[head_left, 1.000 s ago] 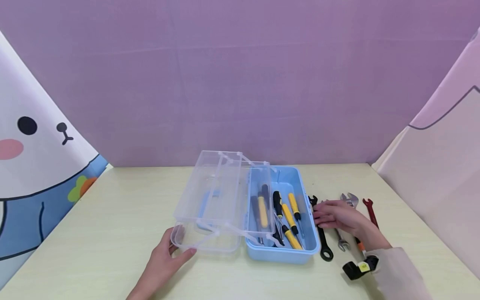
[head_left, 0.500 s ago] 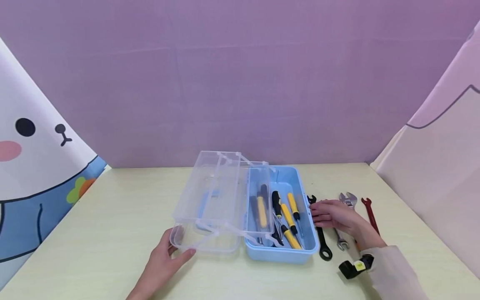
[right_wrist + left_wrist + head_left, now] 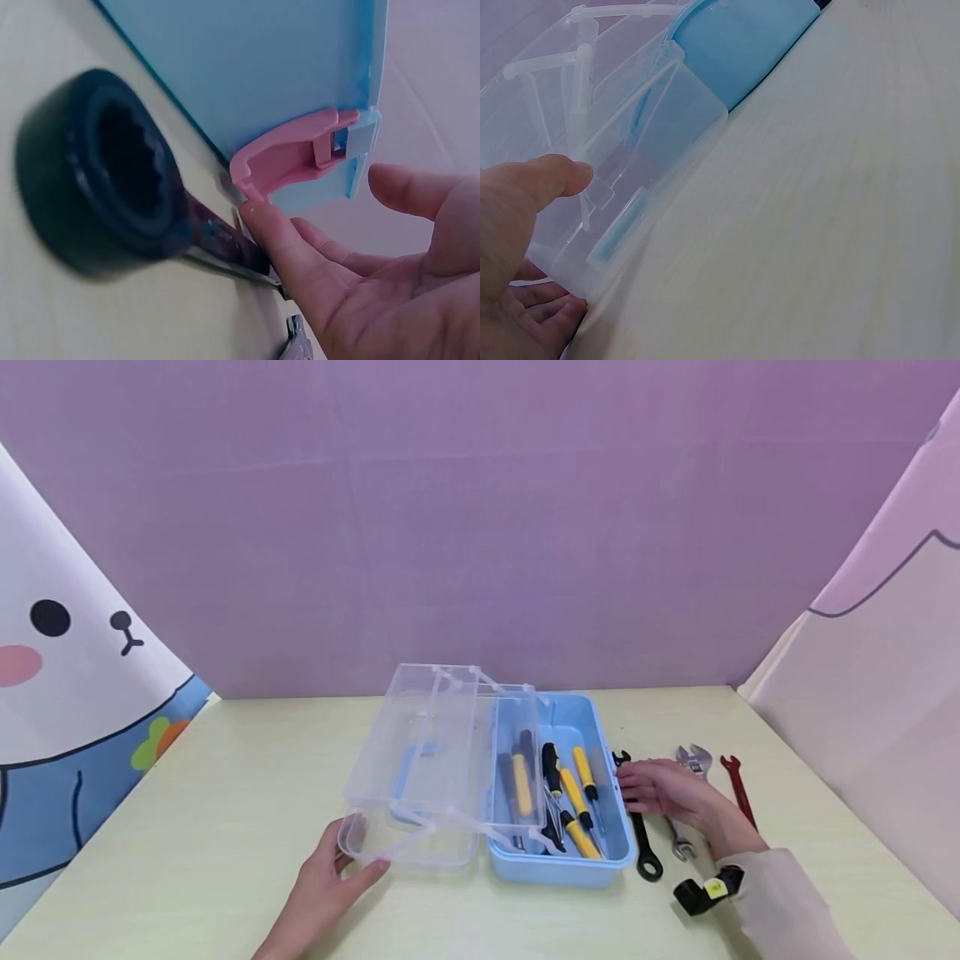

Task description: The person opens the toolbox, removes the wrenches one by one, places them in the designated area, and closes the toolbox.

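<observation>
A light blue toolbox (image 3: pixel 558 872) stands with its clear lid (image 3: pixel 408 760) folded over to the left. Yellow-and-black screwdrivers (image 3: pixel 573 793) lie inside, some showing through clear plastic. My left hand (image 3: pixel 322 877) holds the near left corner of the lid, thumb (image 3: pixel 562 180) on one side and fingers curled below. My right hand (image 3: pixel 675 793) is at the box's right wall. In the right wrist view its index fingertip touches the lower end of a pink latch (image 3: pixel 289 150); the thumb is spread apart. A black ratchet wrench (image 3: pixel 648 856) lies just below that hand.
Right of the box, an adjustable wrench (image 3: pixel 696 760), a silver wrench (image 3: pixel 682 846) and a red wrench (image 3: pixel 738 783) lie on the pale table (image 3: pixel 210 827). A purple backdrop (image 3: pixel 480 527) rises behind, with printed cloth (image 3: pixel 82 718) at the left.
The right hand has shifted slightly left, closer against the toolbox wall. The left hand stays at the lid corner. The whole head view has drifted a little.
</observation>
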Demonstrator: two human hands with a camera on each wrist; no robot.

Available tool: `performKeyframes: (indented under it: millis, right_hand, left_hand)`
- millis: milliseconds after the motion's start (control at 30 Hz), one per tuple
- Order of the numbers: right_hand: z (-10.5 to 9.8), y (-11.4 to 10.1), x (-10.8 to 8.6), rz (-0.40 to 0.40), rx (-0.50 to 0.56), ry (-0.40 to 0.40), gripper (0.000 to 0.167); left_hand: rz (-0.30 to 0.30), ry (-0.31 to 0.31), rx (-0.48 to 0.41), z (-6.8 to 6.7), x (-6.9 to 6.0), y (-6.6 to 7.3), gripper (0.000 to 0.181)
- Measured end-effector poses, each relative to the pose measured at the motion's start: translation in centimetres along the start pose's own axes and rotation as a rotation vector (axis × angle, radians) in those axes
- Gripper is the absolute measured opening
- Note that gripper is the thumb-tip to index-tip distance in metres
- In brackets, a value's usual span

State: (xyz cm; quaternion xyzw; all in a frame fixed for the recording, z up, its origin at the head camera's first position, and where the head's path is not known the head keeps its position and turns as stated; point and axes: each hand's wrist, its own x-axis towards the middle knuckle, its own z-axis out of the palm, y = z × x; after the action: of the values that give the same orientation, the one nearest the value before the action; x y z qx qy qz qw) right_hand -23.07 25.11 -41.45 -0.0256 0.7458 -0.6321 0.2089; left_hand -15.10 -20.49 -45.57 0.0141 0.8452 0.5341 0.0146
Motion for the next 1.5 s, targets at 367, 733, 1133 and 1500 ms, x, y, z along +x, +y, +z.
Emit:
performKeyframes:
  millis: [367, 733, 1133, 1500]
  right_hand:
    - [-0.3, -0.5, 1.2, 0.002, -0.097, 0.038, 0.053]
    - [-0.9, -0.9, 1.7, 0.004, -0.147, -0.030, 0.053]
    - [-2.3, -0.6, 0.2, 0.043, 0.179, -0.092, 0.036]
    - [-2.2, 0.2, -0.5, -0.066, 0.441, -0.197, 0.031]
  left_hand:
    - [-0.012, -0.002, 0.034, 0.1, -0.2, 0.0, 0.076]
    - [0.010, 0.007, 0.024, 0.1, -0.1, 0.1, 0.073]
    - [0.013, -0.001, 0.041, -0.1, -0.1, -0.1, 0.073]
    - [0.018, -0.019, 0.032, -0.2, 0.3, -0.3, 0.073]
